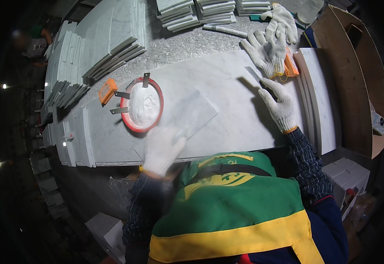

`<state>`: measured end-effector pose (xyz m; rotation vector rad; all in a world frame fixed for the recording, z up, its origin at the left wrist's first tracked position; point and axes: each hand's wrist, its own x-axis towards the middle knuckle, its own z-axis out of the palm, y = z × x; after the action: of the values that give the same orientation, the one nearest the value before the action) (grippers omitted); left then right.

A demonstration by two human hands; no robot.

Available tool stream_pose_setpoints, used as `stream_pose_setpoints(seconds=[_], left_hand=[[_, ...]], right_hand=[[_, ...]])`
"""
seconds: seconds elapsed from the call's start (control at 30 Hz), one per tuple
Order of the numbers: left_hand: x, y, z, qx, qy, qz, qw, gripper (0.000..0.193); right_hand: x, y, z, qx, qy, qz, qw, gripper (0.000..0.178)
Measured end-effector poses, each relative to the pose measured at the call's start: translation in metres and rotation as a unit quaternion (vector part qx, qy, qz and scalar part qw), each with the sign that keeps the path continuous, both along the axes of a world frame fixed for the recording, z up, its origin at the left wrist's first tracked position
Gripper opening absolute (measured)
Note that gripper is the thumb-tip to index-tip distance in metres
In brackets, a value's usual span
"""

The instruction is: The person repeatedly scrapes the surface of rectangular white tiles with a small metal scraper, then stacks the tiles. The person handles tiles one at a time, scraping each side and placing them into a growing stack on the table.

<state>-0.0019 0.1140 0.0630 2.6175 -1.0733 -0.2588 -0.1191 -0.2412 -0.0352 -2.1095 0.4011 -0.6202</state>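
Head view, near to far: the lower edge is filled by a green apron (240, 207) trimmed in yellow. Both hands are covered by white knit gloves. A pale rectangular tile (197, 115) is held at its near corner by the left hand (162, 148), tilted over a white, grey-veined slab (240, 119); the thumb is laid along the tile, the other fingers blurred, their spacing not to be told. By the right hand (280, 103) a thin flat blade (252, 73) is gripped, thumb and fingertips closed on its near end. Beyond the left hand, white paste (144, 104) is contained in a red-rimmed bowl (140, 129), over whose rim three metal scrapers (146, 80) are rested. Just left of it, an orange box (107, 91) is seen. Spare gloves (269, 50) are piled beyond the right hand, partly over a second orange box (291, 65). At right, slabs (321, 101) are stacked beside a cardboard box (348, 75). Farther off, pale tiles (113, 28) are stacked; at far left, another person (38, 43) is dimly seen.
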Motion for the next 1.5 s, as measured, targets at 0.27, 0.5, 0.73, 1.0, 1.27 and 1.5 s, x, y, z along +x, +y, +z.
stream_pose_setpoints(seconds=[0.27,0.5,0.73,1.0,1.27,1.5], left_hand=[[0.0,-0.006,0.001,0.014,0.011,0.02,1.0,0.028],[0.003,-0.008,0.001,0.01,0.029,0.01,0.999,0.03],[0.005,-0.01,0.004,0.033,0.055,0.021,0.998,0.033],[0.005,-0.011,0.004,0.022,0.038,0.009,0.999,0.031],[0.004,-0.015,0.004,0.003,0.02,0.014,1.0,0.026],[0.004,-0.017,0.003,-0.016,0.018,0.013,1.0,0.025]], right_hand=[[0.0,-0.001,-0.002,-0.004,0.0,-0.001,1.0,0.032],[0.0,0.0,-0.002,0.014,-0.001,0.0,1.0,0.032],[0.0,0.0,-0.001,0.005,0.0,-0.003,1.0,0.032],[0.0,-0.001,-0.002,-0.001,0.002,-0.002,1.0,0.032],[0.0,-0.001,0.0,0.0,0.006,0.0,1.0,0.032],[0.0,0.0,0.001,-0.002,0.005,-0.001,1.0,0.033]])
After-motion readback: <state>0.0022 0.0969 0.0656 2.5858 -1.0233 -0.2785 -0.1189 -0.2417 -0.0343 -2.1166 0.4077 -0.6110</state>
